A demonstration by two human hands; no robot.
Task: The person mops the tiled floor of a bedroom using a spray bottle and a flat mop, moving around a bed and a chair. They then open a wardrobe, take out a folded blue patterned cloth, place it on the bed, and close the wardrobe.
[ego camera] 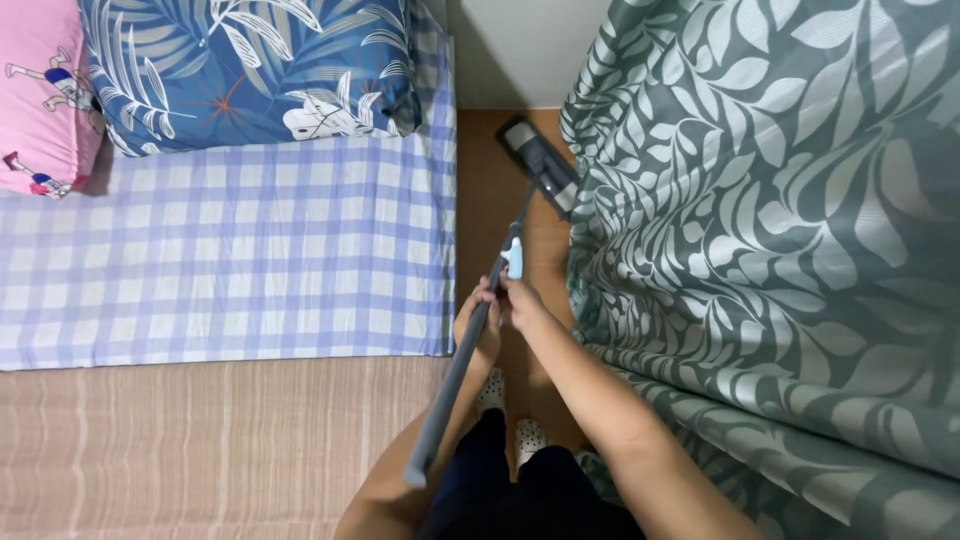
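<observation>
Both hands clenched on mop pole (462,365): left hand (479,322) just below right hand (518,300), touching. Flat dark mop head (541,162) on brown floor (487,190), between checked bed sheet (250,260) and leaf-print curtain (760,230). Leaf-print pillow (250,65) beside pink pillow (40,90).

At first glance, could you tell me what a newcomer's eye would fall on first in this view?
Most striking is the grey-green leaf-patterned cover filling the right side, facing the blue-and-white checked sheet on the left. Between them runs a narrow strip of brown floor, where the left hand and right hand grip the grey handle of a flat mop. At top left lie a blue leaf-print pillow and a pink one.
</observation>
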